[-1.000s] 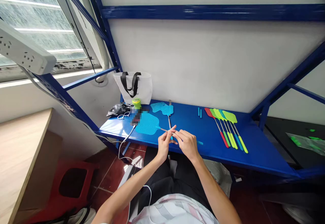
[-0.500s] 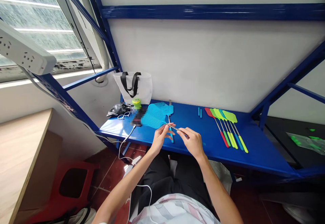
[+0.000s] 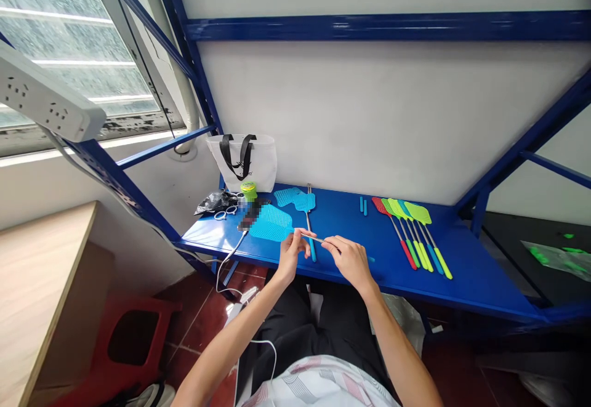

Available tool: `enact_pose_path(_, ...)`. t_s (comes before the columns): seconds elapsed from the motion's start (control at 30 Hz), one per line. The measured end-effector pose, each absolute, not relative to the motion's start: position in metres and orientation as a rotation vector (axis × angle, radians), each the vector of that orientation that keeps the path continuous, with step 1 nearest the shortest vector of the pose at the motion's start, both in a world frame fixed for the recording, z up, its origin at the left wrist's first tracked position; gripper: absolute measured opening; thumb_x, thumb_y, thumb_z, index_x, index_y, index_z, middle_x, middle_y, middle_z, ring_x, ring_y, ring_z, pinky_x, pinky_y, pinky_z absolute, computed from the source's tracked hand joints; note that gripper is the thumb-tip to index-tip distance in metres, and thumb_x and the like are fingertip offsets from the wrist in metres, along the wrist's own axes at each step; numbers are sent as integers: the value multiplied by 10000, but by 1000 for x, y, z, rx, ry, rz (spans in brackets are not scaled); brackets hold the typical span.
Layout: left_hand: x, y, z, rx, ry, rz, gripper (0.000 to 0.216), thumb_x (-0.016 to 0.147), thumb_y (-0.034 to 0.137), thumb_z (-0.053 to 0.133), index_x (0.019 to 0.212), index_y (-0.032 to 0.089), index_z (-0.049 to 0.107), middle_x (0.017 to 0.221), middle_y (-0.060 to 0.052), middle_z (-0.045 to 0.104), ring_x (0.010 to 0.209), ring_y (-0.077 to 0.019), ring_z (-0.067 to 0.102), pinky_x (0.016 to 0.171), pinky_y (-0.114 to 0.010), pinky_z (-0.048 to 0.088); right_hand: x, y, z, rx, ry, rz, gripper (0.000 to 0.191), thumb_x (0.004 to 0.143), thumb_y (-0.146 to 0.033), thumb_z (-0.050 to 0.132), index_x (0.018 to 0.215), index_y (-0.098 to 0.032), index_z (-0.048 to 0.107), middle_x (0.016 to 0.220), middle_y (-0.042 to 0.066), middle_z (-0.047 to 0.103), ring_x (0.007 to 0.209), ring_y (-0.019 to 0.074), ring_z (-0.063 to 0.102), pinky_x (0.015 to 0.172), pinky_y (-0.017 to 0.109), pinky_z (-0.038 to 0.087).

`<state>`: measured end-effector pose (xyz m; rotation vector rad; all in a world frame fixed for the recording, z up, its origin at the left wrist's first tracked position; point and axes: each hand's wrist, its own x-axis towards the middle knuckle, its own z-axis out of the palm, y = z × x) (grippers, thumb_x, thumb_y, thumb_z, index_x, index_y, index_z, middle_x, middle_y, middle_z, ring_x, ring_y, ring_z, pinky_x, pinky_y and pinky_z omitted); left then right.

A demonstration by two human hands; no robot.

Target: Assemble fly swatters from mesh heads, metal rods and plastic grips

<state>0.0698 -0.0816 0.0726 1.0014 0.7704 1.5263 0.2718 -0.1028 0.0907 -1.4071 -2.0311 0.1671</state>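
Between both hands is a fly swatter with a blue mesh head (image 3: 271, 222) and a thin metal shaft. My left hand (image 3: 292, 254) pinches it where the head meets the shaft, and the head points left over the desk. Around the shaft's other end my right hand (image 3: 345, 258) is closed; its fingers hide that end. Behind my left hand lies another blue fly swatter (image 3: 305, 202) with a metal shaft and blue handle. A separate blue mesh head (image 3: 287, 196) rests beside it, partly overlapping. Two short blue grips (image 3: 362, 205) lie farther back on the desk.
On the right of the blue desk (image 3: 337, 210) several colored fly swatters (image 3: 410, 234) lie in a row. At the left are a white bag (image 3: 263, 157), a green tub (image 3: 249, 191), scissors (image 3: 225, 212) and a cable (image 3: 233, 248). A blue frame bar (image 3: 388, 26) crosses ahead.
The held swatter has turned flatter, its head swinging left and toward me, uncovering the loose blue mesh head behind. Both hands keep their hold and have shifted only slightly.
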Motion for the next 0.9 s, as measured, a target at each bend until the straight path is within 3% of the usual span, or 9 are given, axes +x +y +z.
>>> enact_pose_path(0.1,56,-71,77,935,813,1651,573,954,750,778,941,180,722,990,-88,816,506,-79,557,466,-228,465,294,-92,91,-1456,-2029,184,384,1176,-513,526,1076,-350,859,1072,11,874,943,238,814,694,305,468)
enact_pose_path(0.3,23,-56,90,914,756,1815,536,944,710,822,905,188,707,944,-60,796,518,-81,577,473,-222,463,342,-78,91,-1427,-2075,193,433,1165,-551,498,1105,-356,880,1179,24,876,1120,287,799,895,399,545)
enact_pose_path(0.53,-36,-42,111,801,712,2043,530,936,680,853,903,178,686,859,-18,764,484,-66,570,469,-209,454,441,-78,82,-1546,-1958,227,497,1084,-698,524,1048,-381,905,1209,39,875,1213,356,764,1082,542,528)
enact_pose_path(0.8,-52,-51,129,821,756,1982,476,967,644,834,959,181,722,898,-34,794,488,-79,576,463,-215,452,466,-84,79,-1520,-1728,249,497,982,-783,648,1015,-362,910,1176,72,877,1205,366,769,1161,532,526)
enact_pose_path(0.9,-48,-52,129,865,791,1976,505,976,680,793,975,179,726,924,-60,820,510,-106,616,474,-237,480,462,-88,86,-1511,-1725,371,478,953,-761,724,1057,-336,917,1199,93,871,1173,365,790,1075,483,593)
